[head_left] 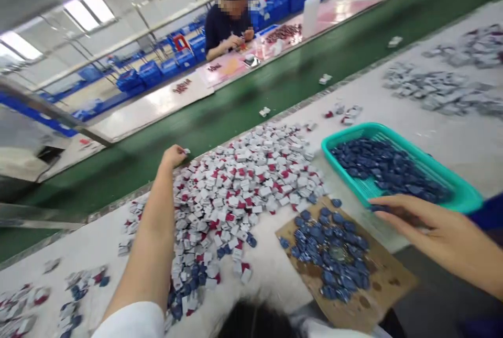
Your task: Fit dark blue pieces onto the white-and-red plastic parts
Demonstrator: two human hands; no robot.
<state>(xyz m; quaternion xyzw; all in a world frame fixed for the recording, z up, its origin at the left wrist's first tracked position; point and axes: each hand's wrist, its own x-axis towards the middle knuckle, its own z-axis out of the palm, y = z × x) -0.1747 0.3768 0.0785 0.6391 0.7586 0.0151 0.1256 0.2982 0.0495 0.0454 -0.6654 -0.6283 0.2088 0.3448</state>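
My left hand [175,156] reaches across the table to the edge of the green belt. Its fingertips pinch a small white plastic piece [187,151]. Beside that arm spreads a large heap of white, dark-red and blue plastic pieces [243,175]. Over on the right, my right hand [424,220] is closed with thumb and fingers on a dark blue piece [378,208], partly covered by the fingers. It is at the near rim of a teal basket [356,183] holding many dark blue pieces [387,165]. Wet-looking blue pieces [326,246] lie on a brown cardboard sheet [377,285] below.
The green conveyor belt [231,118] runs diagonally behind the heap, with a few white pieces [264,112] on it. Across it a co-worker [230,18] sits at another table near a white bottle [312,15]. More grey-white piles [436,89] lie at the far right.
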